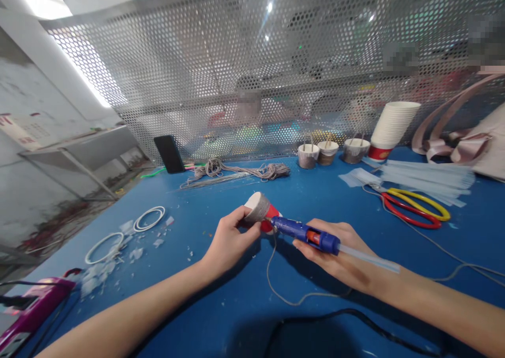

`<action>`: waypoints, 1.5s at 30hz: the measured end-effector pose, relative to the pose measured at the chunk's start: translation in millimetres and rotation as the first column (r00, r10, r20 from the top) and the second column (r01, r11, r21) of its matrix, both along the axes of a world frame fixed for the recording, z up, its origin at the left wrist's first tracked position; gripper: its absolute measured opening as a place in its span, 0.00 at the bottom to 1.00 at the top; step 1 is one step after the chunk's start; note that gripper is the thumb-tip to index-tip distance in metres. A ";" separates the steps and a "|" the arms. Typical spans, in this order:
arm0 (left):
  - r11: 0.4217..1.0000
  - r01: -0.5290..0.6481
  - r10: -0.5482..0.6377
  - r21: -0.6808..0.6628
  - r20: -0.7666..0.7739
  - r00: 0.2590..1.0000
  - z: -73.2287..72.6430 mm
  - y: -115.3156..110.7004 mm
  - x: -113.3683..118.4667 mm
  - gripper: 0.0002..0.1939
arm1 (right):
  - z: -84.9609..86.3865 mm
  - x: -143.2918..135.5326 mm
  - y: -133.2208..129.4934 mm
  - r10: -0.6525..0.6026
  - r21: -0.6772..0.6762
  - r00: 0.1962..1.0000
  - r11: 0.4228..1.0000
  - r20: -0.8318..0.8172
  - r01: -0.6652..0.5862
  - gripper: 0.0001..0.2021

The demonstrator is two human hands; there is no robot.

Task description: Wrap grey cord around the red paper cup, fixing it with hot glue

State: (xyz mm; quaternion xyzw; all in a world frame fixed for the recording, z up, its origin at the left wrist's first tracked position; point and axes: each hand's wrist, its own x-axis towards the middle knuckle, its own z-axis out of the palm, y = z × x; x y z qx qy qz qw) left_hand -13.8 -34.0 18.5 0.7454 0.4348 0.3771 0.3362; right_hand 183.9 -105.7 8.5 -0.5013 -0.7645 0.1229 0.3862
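My left hand (232, 238) is closed round a paper cup (258, 208) that lies tilted on its side, its white end up and to the left. Grey cord is wound over part of the cup, and red paper shows beyond it. In my right hand (335, 245) is a blue hot glue gun (303, 232), with a clear glue stick (369, 257) poking out of its back. The gun's nozzle meets the cup near the edge of the wound cord. A loose grey cord (290, 301) trails from the cup across the blue table.
Red and yellow scissors (414, 206) and clear glue sticks (428, 178) lie on the right. Behind stand a cup stack (394, 126) and cord-wrapped cups (307, 156). Cord bundles (272, 171), a phone (169, 154), white rings (149, 218) and a purple power strip (35, 313) are further left.
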 end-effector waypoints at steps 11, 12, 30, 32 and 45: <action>0.999 0.031 -0.031 0.017 0.011 0.999 -4.4 2.5 -4.0 0.02 | 2.7 1.8 -1.4 -0.028 -0.031 0.999 0.999 -0.017 0.028 0.12; 0.999 0.035 -0.035 0.019 0.008 0.999 -4.4 2.5 -4.3 0.02 | 2.7 1.8 -1.6 -0.027 -0.032 0.999 0.999 -0.016 0.027 0.12; 0.996 0.072 -0.071 0.057 -0.019 0.997 -12.8 7.8 -9.9 0.02 | 2.3 6.9 6.0 -0.110 -0.064 0.992 0.992 -0.061 0.106 0.14; 0.995 0.077 -0.075 0.057 -0.025 0.997 -13.3 8.1 -10.3 0.02 | 2.0 6.6 5.6 -0.109 -0.072 0.992 0.992 -0.063 0.104 0.14; 0.997 0.057 -0.056 0.045 -0.020 0.998 -8.1 4.8 -6.0 0.04 | 1.1 -4.4 -4.9 0.032 -0.015 0.999 0.999 0.005 -0.032 0.11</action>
